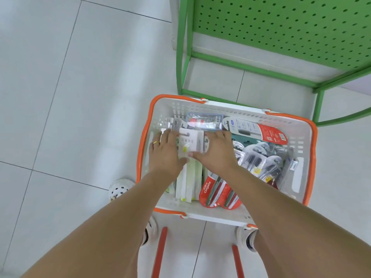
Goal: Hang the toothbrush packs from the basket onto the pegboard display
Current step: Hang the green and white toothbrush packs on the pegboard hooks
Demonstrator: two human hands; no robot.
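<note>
- Far left it's just pale floor tile (60,97), with the toe of my white clog with dark holes (120,189) poking out beside my left forearm.
- My left hand (164,153) is down inside the basket (305,157), gold ring on one finger, fingers lying pretty flat over the left edge of a white toothbrush pack (191,143). Thumb comes round at its near edge.
- That white pack has small grey print on it, too blurry for me to read, and a yellow spot near the bottom. It lies on top of a bunch of pale green and white packs (188,183) stacked lengthwise.
- My right hand (215,152) is on the pack's right edge, fingers curled round it, so both hands have hold of the same pack.
- Below my right wrist are the red packs (212,192), and "Colgate" reads clearly on those.
- Further right: clear blister packs with dark brush heads (259,161), plus a white-and-red carded pack (255,129) with a barcode, text too small.
- The basket is white with orange rim, sitting on the floor right in front of the green pegboard display (281,27).
</note>
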